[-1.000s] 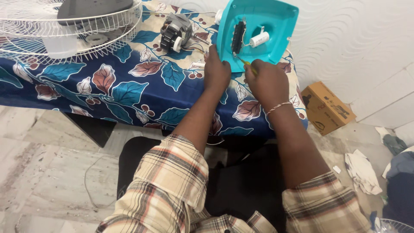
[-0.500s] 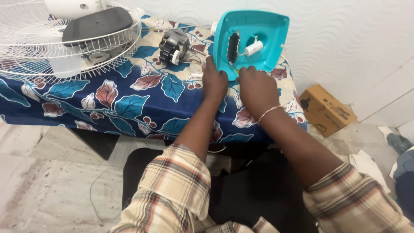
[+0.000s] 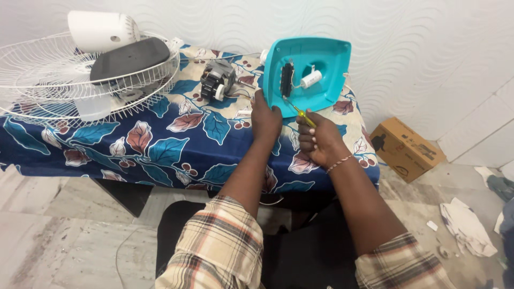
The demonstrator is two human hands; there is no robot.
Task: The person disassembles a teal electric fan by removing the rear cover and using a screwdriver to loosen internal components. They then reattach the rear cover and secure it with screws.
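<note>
Head view shows the right hand point(image 3: 319, 143) curled tight around a thin yellow-handled screwdriver point(image 3: 301, 114). Its tip points up into the turquoise plastic fan cover point(image 3: 332, 64) just past the hand. Beside it, the left hand point(image 3: 266, 116) has its fingers closed on the cover's lower edge, holding it up on its side. Both hands rest over the blue leaf-print tablecloth point(image 3: 171, 150). Farther left of the left hand sits a small metal fan motor point(image 3: 217, 80), then a white wire fan guard point(image 3: 59, 85).

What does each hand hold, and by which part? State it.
The right hand grips a yellow-handled screwdriver by its handle; the left hand holds the turquoise fan cover at its lower left edge.
</note>
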